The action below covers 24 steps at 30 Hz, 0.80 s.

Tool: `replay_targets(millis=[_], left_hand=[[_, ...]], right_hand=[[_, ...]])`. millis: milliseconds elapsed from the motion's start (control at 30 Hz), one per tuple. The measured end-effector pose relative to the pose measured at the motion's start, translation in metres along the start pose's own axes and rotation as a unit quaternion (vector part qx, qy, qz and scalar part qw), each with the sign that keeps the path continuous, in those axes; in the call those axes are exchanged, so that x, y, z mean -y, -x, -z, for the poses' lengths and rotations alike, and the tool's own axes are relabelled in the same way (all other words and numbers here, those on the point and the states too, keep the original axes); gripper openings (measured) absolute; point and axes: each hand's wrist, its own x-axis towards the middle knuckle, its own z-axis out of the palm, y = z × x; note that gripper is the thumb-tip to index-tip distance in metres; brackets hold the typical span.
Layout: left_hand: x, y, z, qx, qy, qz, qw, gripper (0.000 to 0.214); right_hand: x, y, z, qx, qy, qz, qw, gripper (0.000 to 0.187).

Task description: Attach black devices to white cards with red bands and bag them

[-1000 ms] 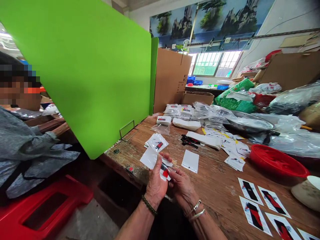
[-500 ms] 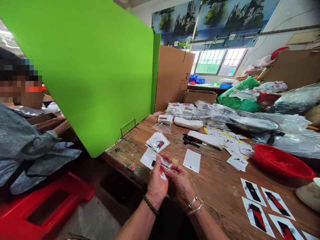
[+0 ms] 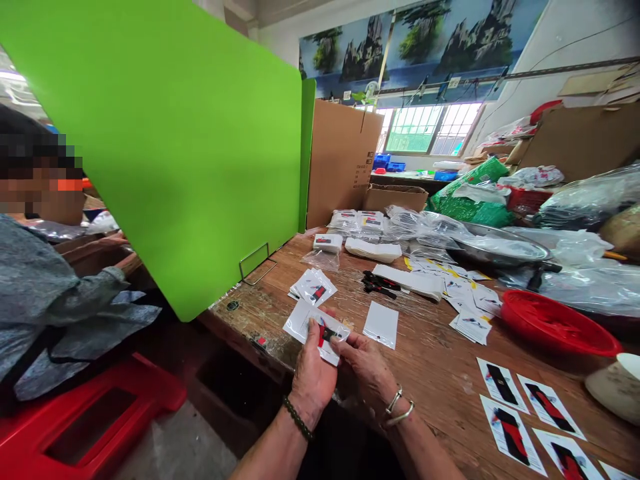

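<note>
At the near edge of the wooden table point(image 3: 430, 360), my left hand point(image 3: 313, 370) and my right hand point(image 3: 367, 367) are both pinched on a small clear packet point(image 3: 325, 331) with a white card and a red-and-black item inside. The left thumb presses its face; the right fingers hold its right end. A white card point(image 3: 300, 321) lies just behind the packet. A stack of filled packets point(image 3: 313, 287) rests a little farther back, and a blank white card point(image 3: 381, 324) lies to the right.
A green divider board point(image 3: 190, 153) stands at left, with a seated person in grey point(image 3: 45, 300) beyond it. A red bowl point(image 3: 555, 323), printed cards point(image 3: 515, 407), black clips point(image 3: 377, 283), a metal basin point(image 3: 500, 247), plastic bags and cardboard boxes point(image 3: 343, 160) crowd the table.
The packet has turned in my hands and now sits lower, nearer the table edge, with my left thumb on its face. The view shifted slightly.
</note>
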Motion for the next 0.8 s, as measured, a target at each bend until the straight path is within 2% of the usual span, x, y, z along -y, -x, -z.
replay_targets(millis=[100,267,333,433,500,633,800], left_hand=[[-0.007,0.002,-0.001,0.036,-0.014,0.010,0.999,0.027],[-0.024,0.000,0.012,-0.012,-0.111,-0.039,0.993,0.030],[-0.027,-0.001,0.018,-0.023,-0.125,-0.046,0.991,0.032],[-0.028,0.001,0.022,-0.016,-0.153,-0.053,0.987,0.033],[-0.030,0.003,0.022,-0.001,-0.199,-0.030,0.980,0.033],[-0.037,0.003,0.025,0.014,-0.278,0.012,0.960,0.035],[-0.037,-0.002,0.031,-0.042,-0.257,-0.055,0.964,0.037]], right_hand=[[0.001,-0.005,0.009,-0.056,0.022,0.032,0.998,0.033],[0.007,-0.010,0.024,-0.073,0.136,0.031,0.988,0.033],[0.009,-0.011,0.028,-0.054,0.181,0.030,0.981,0.035],[0.014,-0.012,0.030,-0.001,0.158,0.031,0.987,0.038],[0.020,-0.014,0.030,0.008,0.148,0.025,0.989,0.038],[0.035,-0.018,0.030,0.017,0.204,-0.004,0.979,0.043],[0.040,-0.020,0.025,0.044,0.178,0.002,0.983,0.046]])
